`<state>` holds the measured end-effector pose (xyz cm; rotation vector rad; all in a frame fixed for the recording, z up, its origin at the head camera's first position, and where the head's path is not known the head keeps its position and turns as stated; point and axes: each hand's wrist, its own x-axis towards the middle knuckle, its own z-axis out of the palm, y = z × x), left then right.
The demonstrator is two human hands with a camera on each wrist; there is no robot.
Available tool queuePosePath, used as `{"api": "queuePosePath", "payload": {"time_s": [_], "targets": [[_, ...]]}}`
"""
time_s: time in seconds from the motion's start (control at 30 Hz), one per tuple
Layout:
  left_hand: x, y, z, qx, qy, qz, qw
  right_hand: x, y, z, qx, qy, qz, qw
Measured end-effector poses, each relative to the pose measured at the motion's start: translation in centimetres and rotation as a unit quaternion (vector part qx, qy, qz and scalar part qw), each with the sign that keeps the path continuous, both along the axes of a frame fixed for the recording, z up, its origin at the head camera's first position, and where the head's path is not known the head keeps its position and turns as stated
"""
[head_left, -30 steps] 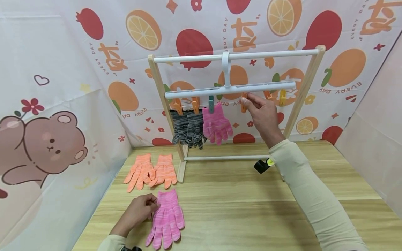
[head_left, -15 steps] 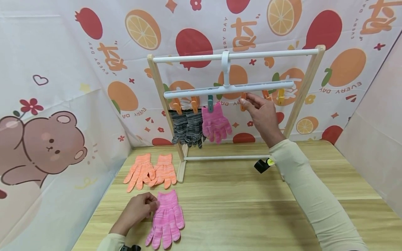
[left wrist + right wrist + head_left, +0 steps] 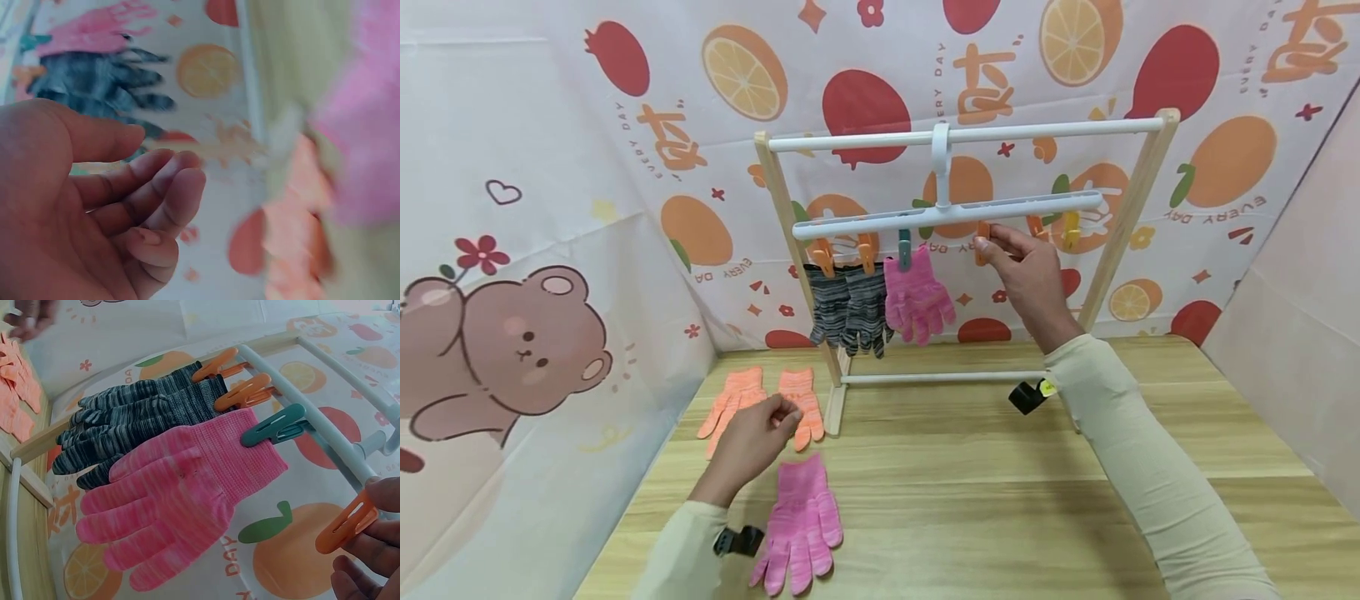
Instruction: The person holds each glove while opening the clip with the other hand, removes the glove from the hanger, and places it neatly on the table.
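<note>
My right hand (image 3: 1030, 271) pinches an orange clothespin (image 3: 347, 525) that hangs from the white hanger (image 3: 1000, 210). To its left a green clothespin (image 3: 275, 425) holds a pink glove (image 3: 162, 494) by the cuff. Two black-and-grey striped gloves (image 3: 144, 406) hang further left from orange clothespins (image 3: 867, 252). My left hand (image 3: 752, 442) holds nothing; in the left wrist view its fingers bend loosely, with the thumb apart from them. It is above the table, partly covering two orange gloves (image 3: 803, 400) in the head view. A second pink glove (image 3: 801, 525) lies flat, fingers toward me.
A wooden rack (image 3: 1123, 221) with a white top rod (image 3: 1052, 130) bears the hanger. A yellow clothespin (image 3: 1071, 231) and another orange clothespin (image 3: 1037, 227) are at the hanger's right end. A fruit-patterned cloth (image 3: 865, 50) stands behind the wooden table (image 3: 940, 500).
My left hand has moved from beside the pink glove's cuff on the table, up and forward toward the orange gloves. The right hand stays at the clothespin.
</note>
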<state>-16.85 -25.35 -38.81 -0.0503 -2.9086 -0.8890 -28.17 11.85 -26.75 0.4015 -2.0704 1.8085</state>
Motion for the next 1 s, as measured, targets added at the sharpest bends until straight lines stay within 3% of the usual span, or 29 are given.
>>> {"api": "queuePosePath", "payload": {"time_s": [0.27, 0.47, 0.73, 1.0], "targets": [[-3.6, 6.0, 3.7, 0.041, 0.085, -0.042, 0.9946, -0.1, 0.1, -0.5, 0.013, -0.022, -0.005, 0.9996], [-5.3, 8.7, 5.6, 0.057, 0.127, -0.049, 0.9890, -0.1, 0.1, -1.1, 0.035, -0.048, -0.014, 0.9981], [-6.4, 10.0, 6.9, 0.091, 0.132, -0.046, 0.9860, -0.5, -0.4, -2.0, 0.042, -0.068, -0.016, 0.9967], [-6.8, 11.0, 7.2, 0.108, 0.146, -0.040, 0.9826, -0.7, -1.7, -3.1, 0.067, -0.103, -0.026, 0.9921]]}}
